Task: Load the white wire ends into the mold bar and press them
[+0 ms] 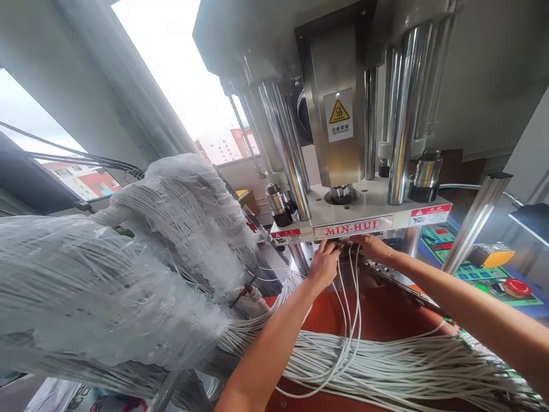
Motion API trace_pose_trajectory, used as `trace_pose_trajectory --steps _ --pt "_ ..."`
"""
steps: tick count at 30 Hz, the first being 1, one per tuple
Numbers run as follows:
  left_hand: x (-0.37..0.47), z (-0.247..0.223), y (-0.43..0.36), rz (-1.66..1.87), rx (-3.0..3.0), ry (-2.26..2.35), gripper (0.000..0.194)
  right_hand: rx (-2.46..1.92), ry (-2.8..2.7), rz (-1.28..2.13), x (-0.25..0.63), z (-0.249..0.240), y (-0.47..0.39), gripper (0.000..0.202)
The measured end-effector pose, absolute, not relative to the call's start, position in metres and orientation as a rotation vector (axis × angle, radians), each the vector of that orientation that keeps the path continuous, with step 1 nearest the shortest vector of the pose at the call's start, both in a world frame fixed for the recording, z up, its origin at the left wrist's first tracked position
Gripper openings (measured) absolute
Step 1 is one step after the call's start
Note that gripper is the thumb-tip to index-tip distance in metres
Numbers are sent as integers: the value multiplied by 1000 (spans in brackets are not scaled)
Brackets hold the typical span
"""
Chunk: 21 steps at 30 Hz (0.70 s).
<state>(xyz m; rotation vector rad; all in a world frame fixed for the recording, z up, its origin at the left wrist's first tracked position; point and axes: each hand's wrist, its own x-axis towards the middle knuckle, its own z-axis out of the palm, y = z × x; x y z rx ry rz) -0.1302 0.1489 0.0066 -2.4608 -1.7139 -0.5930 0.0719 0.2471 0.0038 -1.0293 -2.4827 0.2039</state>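
Observation:
My left hand (325, 264) reaches to the press (343, 209), its fingers bent together under the front plate marked MIN-HUI. My right hand (374, 247) comes in from the other side at the same height, fingertips pointing left and partly hidden below the plate. Several thin white cables (355, 292) hang down from between the two hands. Their upper ends meet the fingertips, and what is pinched there is too small to make out. Below my forearms, a thick bundle of white cables (386, 366) lies across a reddish-brown surface (326, 312).
Plastic-wrapped cable bundles (184, 223) hang at the left. A control panel (484, 263) with a red stop button (518, 287) stands at the right, behind a metal post (476, 223). The press head carries a high-temperature warning label (338, 116).

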Motion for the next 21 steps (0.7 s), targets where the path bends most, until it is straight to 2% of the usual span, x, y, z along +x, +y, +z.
trace_pose_trajectory --steps 4,9,21 --pt "-123 15 146 -624 -2476 -1715 42 -1115 -2366 169 90 0 245 74" --pt "-109 10 153 -574 -2518 -1588 55 -1074 -2445 118 93 -1 232 69" --pt "-101 12 161 -594 -2466 -1642 49 -1240 -2277 247 112 -14 258 69"
